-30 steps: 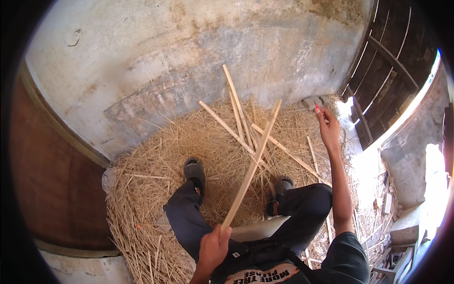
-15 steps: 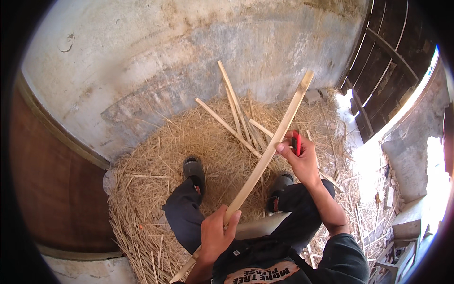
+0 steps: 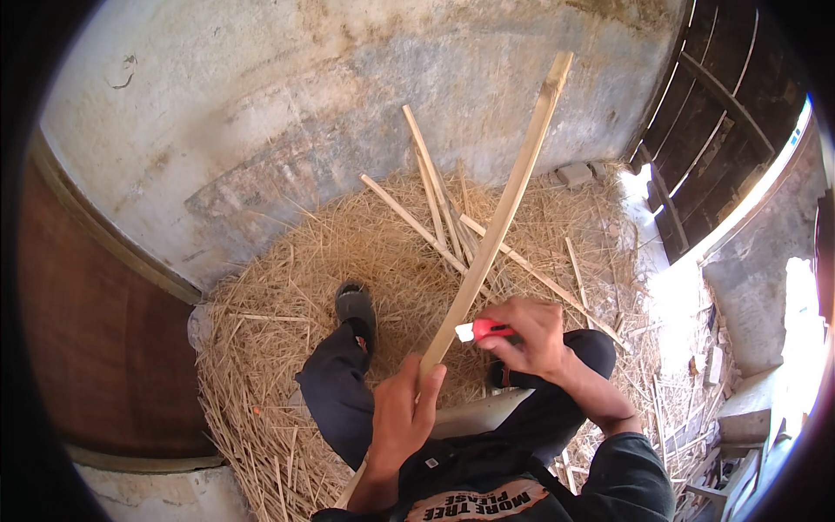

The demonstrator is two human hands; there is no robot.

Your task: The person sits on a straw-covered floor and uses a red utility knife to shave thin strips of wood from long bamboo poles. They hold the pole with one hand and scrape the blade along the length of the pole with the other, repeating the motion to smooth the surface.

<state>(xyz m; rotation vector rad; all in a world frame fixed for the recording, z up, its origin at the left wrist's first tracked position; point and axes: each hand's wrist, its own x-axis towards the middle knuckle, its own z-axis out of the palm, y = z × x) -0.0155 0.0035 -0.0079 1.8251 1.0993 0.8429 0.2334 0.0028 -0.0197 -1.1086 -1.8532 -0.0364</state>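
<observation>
A long pale bamboo strip (image 3: 504,209) runs slantwise from beside my body up toward the wall. My left hand (image 3: 404,413) is wrapped round its lower part, thumb along the top. In my right hand (image 3: 532,335) is a red and black utility knife (image 3: 494,329), gripped in closed fingers. Its bright blade end points left and lies close to the strip's right edge, just above my left hand; whether it touches cannot be made out.
Several loose strips (image 3: 403,217) lie crossed on the shavings (image 3: 261,348) covering the floor between my boots and the stained wall (image 3: 348,96). A brown panel (image 3: 104,322) stands at left. Dark wooden boards (image 3: 713,104) hang at right, above a bright gap.
My right hand has come down toward my left hand with the knife, its bright blade end now showing. The strip's far end reaches higher; my left hand has barely moved.
</observation>
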